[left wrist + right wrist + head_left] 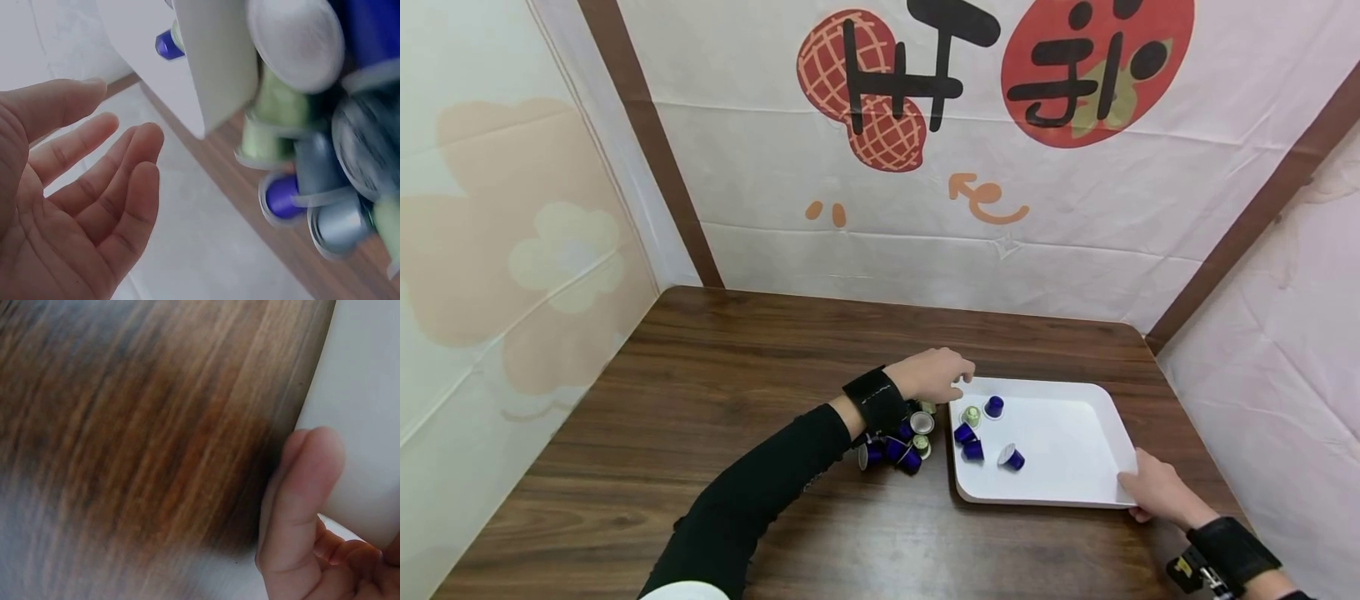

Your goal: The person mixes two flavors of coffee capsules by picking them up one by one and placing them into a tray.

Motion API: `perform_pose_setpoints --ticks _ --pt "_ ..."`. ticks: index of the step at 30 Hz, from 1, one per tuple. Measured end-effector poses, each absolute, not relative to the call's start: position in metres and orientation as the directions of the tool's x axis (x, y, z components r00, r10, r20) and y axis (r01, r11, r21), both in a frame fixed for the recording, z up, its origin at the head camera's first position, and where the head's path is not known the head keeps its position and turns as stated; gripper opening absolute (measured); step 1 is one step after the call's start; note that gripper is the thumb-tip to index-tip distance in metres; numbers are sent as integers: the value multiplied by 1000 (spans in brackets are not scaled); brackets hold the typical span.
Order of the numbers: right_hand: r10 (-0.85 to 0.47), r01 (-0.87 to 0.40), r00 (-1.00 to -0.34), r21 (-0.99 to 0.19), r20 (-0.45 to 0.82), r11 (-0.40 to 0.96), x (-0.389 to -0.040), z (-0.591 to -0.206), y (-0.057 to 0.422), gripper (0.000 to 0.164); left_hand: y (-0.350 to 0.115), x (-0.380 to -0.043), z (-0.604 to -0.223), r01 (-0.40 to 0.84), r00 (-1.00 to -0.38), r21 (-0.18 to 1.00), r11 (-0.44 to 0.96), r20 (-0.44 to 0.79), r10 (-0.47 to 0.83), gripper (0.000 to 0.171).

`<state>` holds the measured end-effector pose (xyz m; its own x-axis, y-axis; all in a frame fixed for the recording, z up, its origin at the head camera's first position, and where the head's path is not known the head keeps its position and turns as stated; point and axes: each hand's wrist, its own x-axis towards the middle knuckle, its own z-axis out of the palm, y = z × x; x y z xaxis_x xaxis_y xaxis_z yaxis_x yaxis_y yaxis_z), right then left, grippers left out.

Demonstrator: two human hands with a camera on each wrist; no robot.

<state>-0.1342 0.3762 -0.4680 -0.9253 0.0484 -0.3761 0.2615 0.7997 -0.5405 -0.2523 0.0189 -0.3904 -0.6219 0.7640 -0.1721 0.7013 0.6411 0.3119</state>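
Note:
My left hand [934,375] hovers by the back left corner of the white tray [1060,433], its fingers loosely bent and holding nothing. In the left wrist view its palm [69,231] shows bare. With thumb over the rim and fingers below, my right hand [1163,487] grips the tray's front right corner. In the tray lie several blue coffee capsules, one of them upright [994,407] and one tipped over [1011,457], plus a green capsule [972,416]. Left of the tray is a pile of capsules [910,460], partly hidden by my left wrist.
The brown wooden table [790,358] carries the tray and the pile. A printed white cloth [910,258] hangs behind the table, with more cloth at the left [512,275] and right sides. Green, blue and grey-blue capsules [340,228] crowd together in the left wrist view.

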Motion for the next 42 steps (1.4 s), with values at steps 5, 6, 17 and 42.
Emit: perform_pose_setpoints --ticks 5,6,17,42 --pt "49 265 -924 -544 -380 796 -134 -468 376 39 -3 -249 -388 708 -625 294 643 -164 763 9" --pt "47 265 -924 -544 -381 796 -134 -468 376 38 -7 -248 -389 706 -628 291 645 -164 761 6" --pt "31 248 -926 -544 -377 801 -135 -471 376 40 -65 -236 -408 673 -625 359 647 -193 757 8" --pt "38 240 -935 -554 -351 797 -134 -471 379 40 -100 -218 -442 666 -637 350 659 -193 746 16"
